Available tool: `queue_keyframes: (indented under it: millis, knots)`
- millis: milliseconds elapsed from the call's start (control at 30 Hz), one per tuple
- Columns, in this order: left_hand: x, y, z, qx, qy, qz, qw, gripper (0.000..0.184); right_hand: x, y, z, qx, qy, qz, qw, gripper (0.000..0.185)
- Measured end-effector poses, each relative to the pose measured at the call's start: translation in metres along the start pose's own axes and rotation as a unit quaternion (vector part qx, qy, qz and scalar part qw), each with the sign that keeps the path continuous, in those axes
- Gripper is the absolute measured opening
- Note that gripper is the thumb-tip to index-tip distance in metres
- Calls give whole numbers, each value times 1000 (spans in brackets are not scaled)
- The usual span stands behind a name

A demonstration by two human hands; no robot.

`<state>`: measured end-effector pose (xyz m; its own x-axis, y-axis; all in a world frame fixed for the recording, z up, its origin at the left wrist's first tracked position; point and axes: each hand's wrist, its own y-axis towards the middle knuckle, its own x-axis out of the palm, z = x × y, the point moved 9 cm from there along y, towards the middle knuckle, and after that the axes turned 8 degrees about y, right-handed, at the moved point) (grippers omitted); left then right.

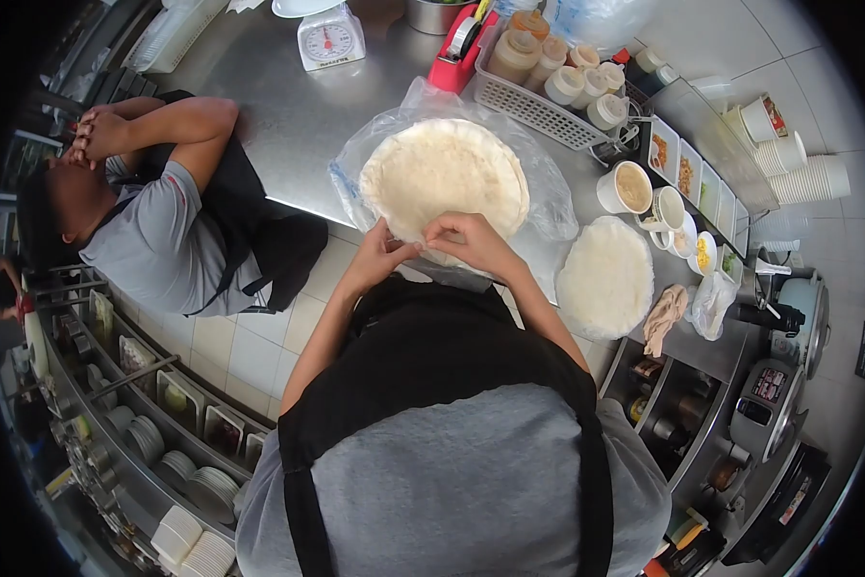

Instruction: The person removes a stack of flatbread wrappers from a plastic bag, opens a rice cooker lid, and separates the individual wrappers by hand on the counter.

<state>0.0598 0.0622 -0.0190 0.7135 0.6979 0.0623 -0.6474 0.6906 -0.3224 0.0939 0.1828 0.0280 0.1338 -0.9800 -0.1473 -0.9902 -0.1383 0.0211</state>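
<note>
A stack of round, pale flatbread-like dough bases (447, 178) lies on a clear plastic bag (548, 207) at the counter's front edge. My left hand (384, 255) is at the near rim of the stack, thumb and fingers pinched together. Close beside it, my right hand (476, 242) bends its fingers in a pinch over the same rim. Whatever is between the fingertips, bag edge or dough, is too small to tell. A single flat dough round (605, 277) lies separately on the right.
A kitchen scale (329, 38), a red tape dispenser (459, 48) and a basket (528, 108) of squeeze bottles stand behind. Tubs (626, 188), topping trays (687, 168) and a cloth (665, 319) are to the right. A co-worker (163, 216) is at the left.
</note>
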Motion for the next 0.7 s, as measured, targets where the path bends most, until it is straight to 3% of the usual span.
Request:
queue_keyframes:
  millis: [100, 400, 700]
  knots:
    - [-3, 3, -5, -10, 22, 19, 1000, 42, 3, 1, -20, -36, -60, 23, 997, 10]
    - [-1, 1, 1, 7, 11, 18, 1000, 39, 1, 1, 7, 41, 70, 26, 996, 10]
    - [0, 4, -11, 14, -13, 5, 1000, 43, 0, 0, 18, 55, 97, 49, 993, 6]
